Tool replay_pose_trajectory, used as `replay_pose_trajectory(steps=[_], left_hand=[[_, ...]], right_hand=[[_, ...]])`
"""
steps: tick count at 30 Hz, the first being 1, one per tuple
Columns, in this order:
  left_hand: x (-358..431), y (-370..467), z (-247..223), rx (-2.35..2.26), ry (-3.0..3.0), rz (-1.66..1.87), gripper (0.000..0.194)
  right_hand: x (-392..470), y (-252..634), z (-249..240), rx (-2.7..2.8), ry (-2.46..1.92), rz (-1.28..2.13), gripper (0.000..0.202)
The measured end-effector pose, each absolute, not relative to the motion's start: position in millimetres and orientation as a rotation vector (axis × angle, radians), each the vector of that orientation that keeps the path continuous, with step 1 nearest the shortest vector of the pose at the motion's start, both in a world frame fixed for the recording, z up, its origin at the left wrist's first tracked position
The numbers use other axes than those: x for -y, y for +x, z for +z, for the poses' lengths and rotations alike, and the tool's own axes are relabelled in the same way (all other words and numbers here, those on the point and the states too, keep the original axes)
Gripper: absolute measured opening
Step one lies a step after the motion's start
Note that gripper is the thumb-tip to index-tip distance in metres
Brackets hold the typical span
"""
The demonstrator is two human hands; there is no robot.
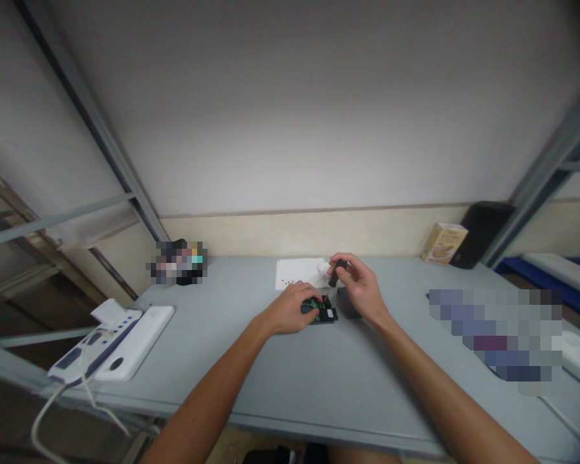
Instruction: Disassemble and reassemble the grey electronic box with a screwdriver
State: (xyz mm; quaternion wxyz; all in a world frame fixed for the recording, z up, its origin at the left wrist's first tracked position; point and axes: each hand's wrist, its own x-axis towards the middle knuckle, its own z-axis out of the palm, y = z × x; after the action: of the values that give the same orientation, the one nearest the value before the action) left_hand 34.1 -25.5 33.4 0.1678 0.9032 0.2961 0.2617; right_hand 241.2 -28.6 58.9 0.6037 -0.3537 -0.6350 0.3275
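My right hand (362, 289) grips a screwdriver (337, 274) by its dark handle, the thin shaft slanting down to the device. Under its tip lies a small electronic device with a green circuit board (311, 303) and a black casing (328, 314). My left hand (292, 309) is closed round the left side of this device and holds it on the table; its fingers hide part of the board. Just behind is a white sheet of paper (294, 267) with several small dark bits on it, perhaps screws. A dark flat piece (350, 309) lies partly hidden beneath my right hand.
A white power strip (96, 341) and a white flat box (142, 341) with cables lie on the grey table (319, 386) at left. At the back right stand a yellow box (442, 245) and a black case (483, 232). Blurred-out objects lie at both sides.
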Motion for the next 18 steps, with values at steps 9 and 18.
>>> replay_pose_trajectory(steps=[9, 18], left_hand=[[26.0, 33.8, 34.2, -0.847, 2.574, 0.744, 0.023], [25.7, 34.4, 33.2, -0.842, 2.588, 0.758, 0.022]], right_hand=[[27.3, 242.8, 57.6, 1.478, -0.805, 0.759, 0.021], [28.8, 241.0, 59.5, 1.489, -0.794, 0.759, 0.018]])
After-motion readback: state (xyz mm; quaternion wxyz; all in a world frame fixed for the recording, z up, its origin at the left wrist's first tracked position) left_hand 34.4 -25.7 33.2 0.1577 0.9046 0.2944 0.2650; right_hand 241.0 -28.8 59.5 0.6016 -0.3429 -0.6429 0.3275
